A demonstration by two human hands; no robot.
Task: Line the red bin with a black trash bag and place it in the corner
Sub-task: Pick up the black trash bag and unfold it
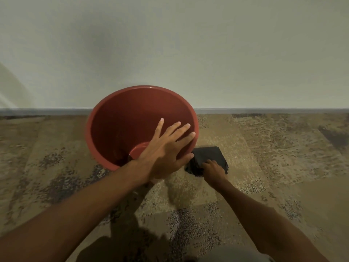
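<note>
Red bin [117, 125] stands empty on the carpeted floor [264, 148], hard by the wall's skirting, no liner in it yet. Left hand [166, 148] is spread flat, fingers splayed, over the bin's near rim, holding nothing. Right hand [212, 168] is down on the folded black trash bag [207, 155], which lies on the floor just right of the bin; fingers curl onto it, though a firm grip I cannot tell. Best now: pinch one edge, lift, shake it open, keep that bin steadied.
</note>
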